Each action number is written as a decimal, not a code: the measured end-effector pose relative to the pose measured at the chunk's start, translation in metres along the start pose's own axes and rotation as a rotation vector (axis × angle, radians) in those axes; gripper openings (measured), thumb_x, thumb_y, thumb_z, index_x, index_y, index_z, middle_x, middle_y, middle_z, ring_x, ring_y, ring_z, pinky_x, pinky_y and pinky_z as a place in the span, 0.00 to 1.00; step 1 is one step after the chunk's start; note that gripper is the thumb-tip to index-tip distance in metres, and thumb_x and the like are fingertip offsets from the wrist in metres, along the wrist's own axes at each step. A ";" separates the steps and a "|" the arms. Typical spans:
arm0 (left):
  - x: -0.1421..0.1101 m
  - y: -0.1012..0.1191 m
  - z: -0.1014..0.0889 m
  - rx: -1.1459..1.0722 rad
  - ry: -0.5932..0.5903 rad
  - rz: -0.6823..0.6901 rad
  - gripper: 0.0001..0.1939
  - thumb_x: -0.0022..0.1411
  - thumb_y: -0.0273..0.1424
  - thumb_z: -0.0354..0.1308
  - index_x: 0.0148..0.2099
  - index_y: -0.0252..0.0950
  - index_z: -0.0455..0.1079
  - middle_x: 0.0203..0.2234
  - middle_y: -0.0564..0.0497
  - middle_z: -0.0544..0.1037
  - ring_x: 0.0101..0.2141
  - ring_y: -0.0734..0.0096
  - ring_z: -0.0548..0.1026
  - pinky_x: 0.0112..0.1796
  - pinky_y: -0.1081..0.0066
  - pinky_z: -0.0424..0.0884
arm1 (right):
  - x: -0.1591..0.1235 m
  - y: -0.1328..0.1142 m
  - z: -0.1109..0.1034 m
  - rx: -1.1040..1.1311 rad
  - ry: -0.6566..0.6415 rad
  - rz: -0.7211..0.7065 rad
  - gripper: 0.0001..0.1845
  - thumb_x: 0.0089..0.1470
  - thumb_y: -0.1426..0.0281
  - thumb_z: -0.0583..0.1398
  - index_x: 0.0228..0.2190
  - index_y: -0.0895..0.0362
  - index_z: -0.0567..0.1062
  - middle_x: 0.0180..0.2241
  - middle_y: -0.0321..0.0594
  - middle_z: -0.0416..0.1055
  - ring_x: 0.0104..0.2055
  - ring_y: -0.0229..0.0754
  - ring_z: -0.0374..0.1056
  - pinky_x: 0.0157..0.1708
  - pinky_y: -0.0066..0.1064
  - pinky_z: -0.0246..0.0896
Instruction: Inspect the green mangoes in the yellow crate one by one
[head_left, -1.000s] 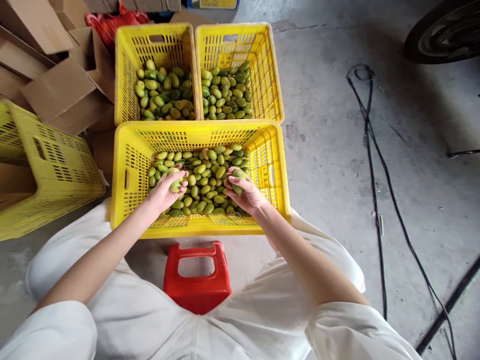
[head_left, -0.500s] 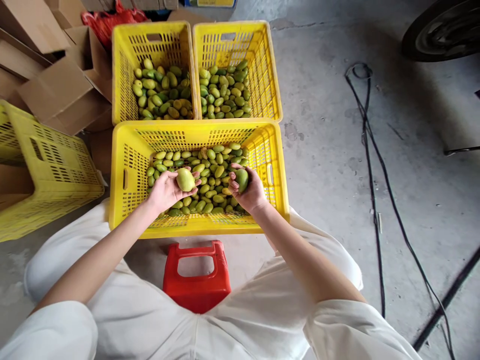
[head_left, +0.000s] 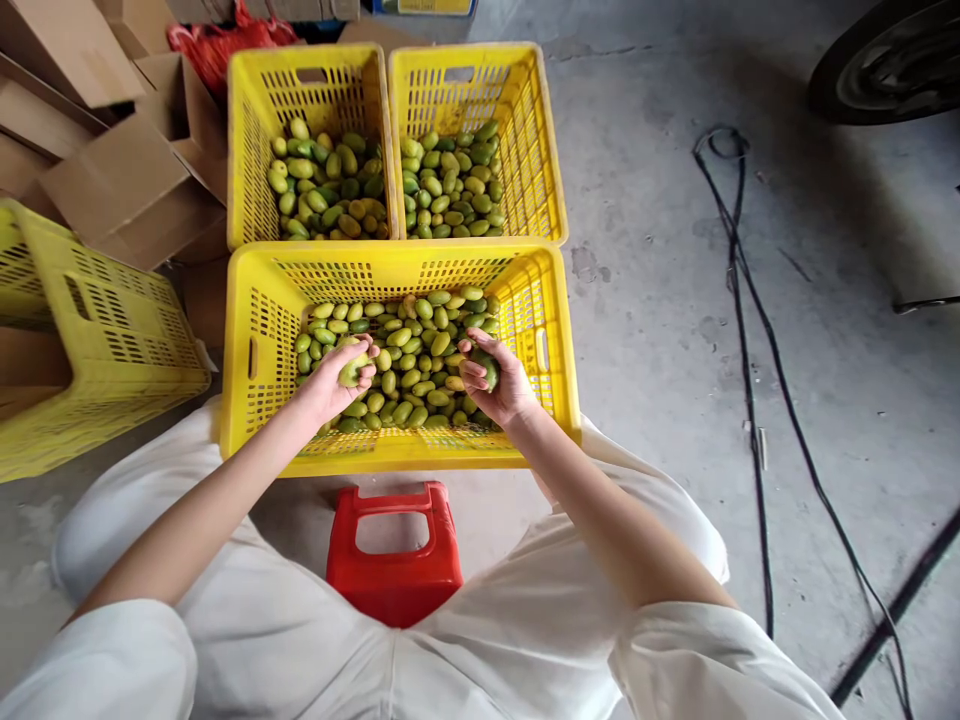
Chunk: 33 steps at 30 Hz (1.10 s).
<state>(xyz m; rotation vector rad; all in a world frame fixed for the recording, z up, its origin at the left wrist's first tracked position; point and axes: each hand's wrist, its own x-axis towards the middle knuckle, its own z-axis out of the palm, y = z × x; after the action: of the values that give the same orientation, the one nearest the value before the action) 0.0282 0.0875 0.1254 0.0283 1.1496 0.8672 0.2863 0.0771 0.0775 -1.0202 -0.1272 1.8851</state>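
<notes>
My left hand (head_left: 334, 385) is closed around a pale yellow-green mango (head_left: 351, 372), its fingers wrapped over the top. On the other side, my right hand (head_left: 511, 388) grips a darker green mango (head_left: 490, 372), partly hidden by the fingers. Both hands are held apart over the near yellow crate (head_left: 397, 458). Below them a layer of green and yellowish mangoes (head_left: 412, 360) covers the crate's bottom.
Two more yellow crates, a left one (head_left: 234, 150) and a right one (head_left: 553, 150), hold mangoes behind. Cardboard boxes (head_left: 112, 180) and a tilted yellow crate (head_left: 127, 340) lie left. A red stool (head_left: 394, 580) stands between my legs. Black cables (head_left: 742, 350) and a wheel (head_left: 885, 70) are right.
My left hand has turned over and its fingers have closed round the pale mango, which lay on the open palm before. My right fingers have wrapped further over the green mango.
</notes>
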 end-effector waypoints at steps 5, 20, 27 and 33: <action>0.005 -0.001 -0.006 -0.049 -0.033 -0.058 0.11 0.79 0.37 0.61 0.44 0.35 0.79 0.29 0.48 0.80 0.24 0.69 0.76 0.22 0.73 0.70 | 0.002 0.002 -0.004 -0.080 0.011 0.008 0.18 0.64 0.56 0.75 0.34 0.51 0.75 0.25 0.30 0.71 0.20 0.33 0.56 0.15 0.23 0.53; 0.005 -0.010 -0.007 0.072 -0.016 0.048 0.12 0.59 0.17 0.73 0.40 0.36 0.76 0.32 0.53 0.82 0.30 0.74 0.81 0.31 0.78 0.76 | 0.005 0.008 -0.004 -0.050 0.047 0.028 0.15 0.61 0.64 0.76 0.45 0.50 0.79 0.33 0.32 0.78 0.26 0.36 0.67 0.22 0.25 0.65; 0.006 -0.004 -0.003 -0.073 0.088 -0.024 0.09 0.75 0.26 0.57 0.48 0.34 0.80 0.34 0.45 0.84 0.32 0.64 0.85 0.34 0.69 0.84 | 0.001 0.004 0.002 -0.058 0.049 0.030 0.19 0.51 0.69 0.80 0.36 0.51 0.77 0.34 0.32 0.77 0.26 0.32 0.63 0.19 0.19 0.57; 0.011 -0.008 -0.008 -0.020 0.019 -0.034 0.12 0.76 0.28 0.65 0.59 0.36 0.81 0.48 0.40 0.89 0.45 0.58 0.90 0.44 0.66 0.87 | 0.003 0.007 -0.002 -0.035 0.048 -0.020 0.15 0.63 0.57 0.72 0.49 0.47 0.82 0.39 0.37 0.83 0.39 0.45 0.80 0.32 0.32 0.82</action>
<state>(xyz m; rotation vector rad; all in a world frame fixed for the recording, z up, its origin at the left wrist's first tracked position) 0.0278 0.0854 0.1096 -0.0157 1.1558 0.8507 0.2823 0.0750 0.0710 -1.0835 -0.1428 1.8450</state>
